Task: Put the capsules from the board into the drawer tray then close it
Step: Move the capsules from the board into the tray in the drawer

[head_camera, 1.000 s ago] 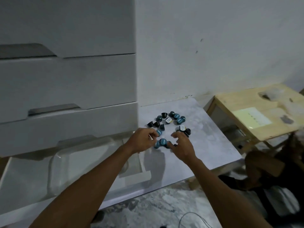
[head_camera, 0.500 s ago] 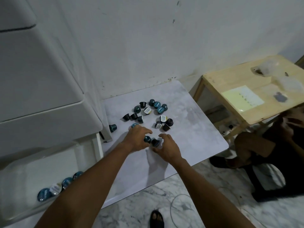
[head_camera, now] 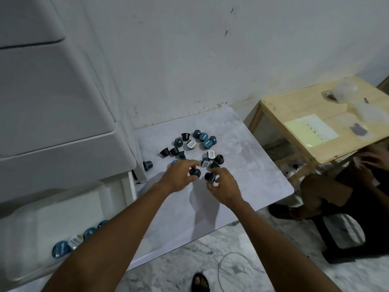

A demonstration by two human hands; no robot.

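Four round capsules (head_camera: pixel 72 242), three blue and one white-lidded, lie in a row in the clear plastic tray (head_camera: pixel 25 268) of the open drawer (head_camera: pixel 117 199). About fifteen more small dark and teal cups (head_camera: pixel 190 144) stay scattered on the pale marbled board (head_camera: pixel 252 175). Your left hand (head_camera: pixel 179 175) pinches one dark capsule (head_camera: pixel 194 172), and your right hand (head_camera: pixel 223 187) pinches another (head_camera: pixel 209 177).

A plain room in a home, used as a makeshift work spot on the floor. A scuffed white wall (head_camera: pixel 210 60) rises far behind a marbled floor (head_camera: pixel 242 266); a white plastic drawer unit (head_camera: pixel 52 102) stands left, a low wooden table (head_camera: pixel 311 144) with papers right, where another person (head_camera: pixel 347 203) sits on the floor.
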